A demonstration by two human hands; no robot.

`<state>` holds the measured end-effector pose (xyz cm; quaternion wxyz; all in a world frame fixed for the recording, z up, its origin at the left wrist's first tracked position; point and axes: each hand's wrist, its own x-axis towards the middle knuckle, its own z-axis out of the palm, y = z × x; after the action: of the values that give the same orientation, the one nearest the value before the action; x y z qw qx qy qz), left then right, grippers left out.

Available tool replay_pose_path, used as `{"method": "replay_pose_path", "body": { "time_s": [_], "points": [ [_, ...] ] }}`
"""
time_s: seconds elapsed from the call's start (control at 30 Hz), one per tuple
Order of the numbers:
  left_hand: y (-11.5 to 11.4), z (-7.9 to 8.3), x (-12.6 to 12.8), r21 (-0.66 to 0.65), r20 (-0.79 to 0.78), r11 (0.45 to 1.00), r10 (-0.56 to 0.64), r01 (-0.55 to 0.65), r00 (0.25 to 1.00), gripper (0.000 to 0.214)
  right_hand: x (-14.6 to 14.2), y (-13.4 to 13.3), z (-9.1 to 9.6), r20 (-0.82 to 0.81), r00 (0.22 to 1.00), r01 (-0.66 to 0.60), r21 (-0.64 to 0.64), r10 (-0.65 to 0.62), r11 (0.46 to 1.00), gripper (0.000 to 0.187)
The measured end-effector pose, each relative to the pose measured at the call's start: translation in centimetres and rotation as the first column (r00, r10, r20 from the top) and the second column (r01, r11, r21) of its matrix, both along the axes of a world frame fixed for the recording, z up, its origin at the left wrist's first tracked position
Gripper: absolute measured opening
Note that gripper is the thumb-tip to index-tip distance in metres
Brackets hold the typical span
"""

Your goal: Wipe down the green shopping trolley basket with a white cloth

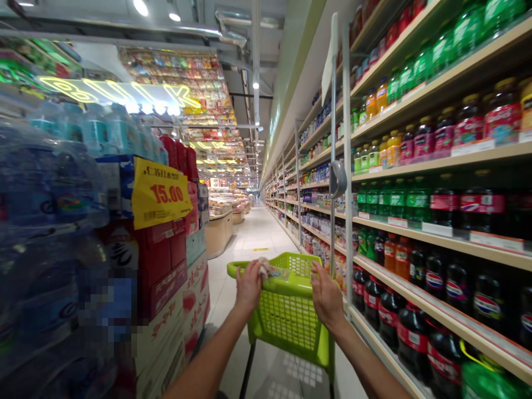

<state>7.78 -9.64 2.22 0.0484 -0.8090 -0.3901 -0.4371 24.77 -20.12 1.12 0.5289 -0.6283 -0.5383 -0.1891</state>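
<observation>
Both my hands grip the near rim of a lime green shopping cart (286, 318) in a supermarket aisle. My left hand (248, 287) is closed on the left part of the handle and also clutches something pale and crumpled, which I cannot make out. My right hand (326, 296) is wrapped round the right part of the handle. The cart's basket looks bare inside, though its floor is mostly hidden.
On the right, long shelves (432, 235) of soda bottles run close beside the cart. On the left stand stacked packs of water bottles (50, 221) and red cartons with a yellow 15.00 price sign (160, 191). The tiled aisle floor (257, 235) stretches ahead.
</observation>
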Motion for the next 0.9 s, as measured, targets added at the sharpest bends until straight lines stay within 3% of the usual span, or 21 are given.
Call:
{"method": "replay_pose_path", "body": {
  "time_s": [0.13,0.23,0.33,0.43,0.53,0.63,0.8,0.9],
  "points": [
    [-3.7,-0.4,4.0,0.004,-0.018,0.965,-0.261,0.261,0.965,0.029,0.1,0.1,0.9,-0.015,0.998,0.063,-0.117,-0.065,0.991,0.045],
    [-5.9,-0.1,6.6,-0.025,0.023,0.951,-0.308,0.308,0.951,0.018,0.6,0.2,0.9,-0.001,0.998,0.063,-0.134,-0.064,0.989,0.045],
    [-5.0,0.1,6.4,-0.041,0.064,0.945,-0.323,0.326,0.944,0.012,1.0,0.2,0.4,0.014,0.998,0.056,-0.084,-0.055,0.995,0.045],
    [-2.0,0.2,3.8,-0.014,0.145,0.936,-0.347,0.352,0.927,0.032,1.1,0.2,-0.2,0.058,0.998,0.007,-0.008,-0.006,1.000,0.042],
    [0.5,0.6,1.5,-0.042,0.245,0.966,-0.238,0.255,0.940,0.052,0.7,0.2,-0.5,0.095,0.995,-0.043,0.036,0.039,0.998,0.038],
    [-0.3,0.7,2.3,-0.082,0.179,0.972,-0.202,0.219,0.963,0.051,0.3,0.3,-0.5,0.079,0.997,-0.032,0.071,0.026,0.997,0.038],
    [-4.0,0.0,6.4,0.129,-0.071,0.894,-0.423,0.429,0.903,0.026,0.4,0.3,-0.5,0.029,0.999,-0.026,0.084,0.024,0.996,0.042],
    [-2.5,-0.2,4.8,0.144,-0.040,0.901,-0.409,0.410,0.912,0.031,0.7,0.1,-0.5,0.011,1.000,-0.012,0.072,0.011,0.997,0.043]
  ]
}}
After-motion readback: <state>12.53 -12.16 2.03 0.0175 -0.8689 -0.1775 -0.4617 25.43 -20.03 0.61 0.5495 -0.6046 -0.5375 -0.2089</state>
